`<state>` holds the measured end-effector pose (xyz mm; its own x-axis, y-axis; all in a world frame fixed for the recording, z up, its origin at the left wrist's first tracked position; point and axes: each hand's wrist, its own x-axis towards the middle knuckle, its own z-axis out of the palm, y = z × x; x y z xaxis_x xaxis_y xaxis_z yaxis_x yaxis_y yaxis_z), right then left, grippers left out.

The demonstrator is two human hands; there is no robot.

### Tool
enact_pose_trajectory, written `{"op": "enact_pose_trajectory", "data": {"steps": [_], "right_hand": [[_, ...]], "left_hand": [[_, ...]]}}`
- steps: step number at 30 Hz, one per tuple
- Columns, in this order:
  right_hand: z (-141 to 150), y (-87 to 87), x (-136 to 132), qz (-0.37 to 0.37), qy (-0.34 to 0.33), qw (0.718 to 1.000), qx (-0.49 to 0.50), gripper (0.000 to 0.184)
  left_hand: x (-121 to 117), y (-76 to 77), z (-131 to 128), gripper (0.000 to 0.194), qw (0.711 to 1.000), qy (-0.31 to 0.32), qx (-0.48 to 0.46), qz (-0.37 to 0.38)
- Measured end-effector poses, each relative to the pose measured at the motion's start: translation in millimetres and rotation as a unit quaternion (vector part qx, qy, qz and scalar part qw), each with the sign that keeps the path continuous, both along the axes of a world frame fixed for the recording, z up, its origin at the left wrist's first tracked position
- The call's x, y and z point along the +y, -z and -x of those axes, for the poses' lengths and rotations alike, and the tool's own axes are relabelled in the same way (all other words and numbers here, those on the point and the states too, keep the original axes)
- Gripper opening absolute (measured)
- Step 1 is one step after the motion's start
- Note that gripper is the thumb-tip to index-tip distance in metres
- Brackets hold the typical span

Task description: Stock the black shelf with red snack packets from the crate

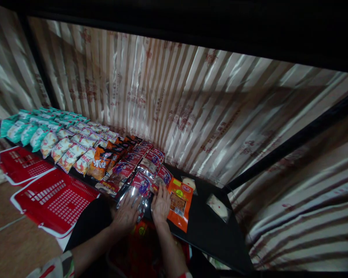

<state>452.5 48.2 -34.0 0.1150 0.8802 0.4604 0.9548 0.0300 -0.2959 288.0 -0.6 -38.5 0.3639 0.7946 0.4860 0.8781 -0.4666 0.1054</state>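
Note:
My left hand lies with fingers stretched and apart on the lower part of a shiny silver snack packet with a purple-red label. My right hand rests at the right side of the same packet, fingers extended forward over the edge of a neighbouring purple-red packet. Right beside this hand is an orange snack bag with a clear window, flat on the black shelf. More red and purple packets lie in rows to the left of my hands.
Farther left stand rows of orange-brown bags, white bags and teal bags. Two round, pale wrapped items lie toward the right end. Red baskets sit on the floor at left. A patterned curtain hangs behind, between dark frame posts.

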Motion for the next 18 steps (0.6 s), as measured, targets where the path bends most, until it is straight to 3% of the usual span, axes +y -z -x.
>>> {"op": "enact_pose_trajectory", "data": {"steps": [5, 12, 18], "right_hand": [[0.3, 4.8, 2.5, -0.001, 0.016, 1.000, 0.017, 0.044], [-5.1, 9.3, 14.3, -0.059, 0.009, 0.993, 0.101, 0.046], [-13.8, -1.3, 22.8, -0.110, 0.003, 0.979, 0.173, 0.049]], "left_hand": [[-0.1, -5.3, -1.8, 0.048, 1.000, 0.007, -0.007, -0.002], [1.1, -3.6, -2.7, 0.048, 1.000, 0.004, -0.008, -0.006], [1.5, -5.7, -0.5, 0.047, 1.000, 0.012, -0.007, -0.001]]}}
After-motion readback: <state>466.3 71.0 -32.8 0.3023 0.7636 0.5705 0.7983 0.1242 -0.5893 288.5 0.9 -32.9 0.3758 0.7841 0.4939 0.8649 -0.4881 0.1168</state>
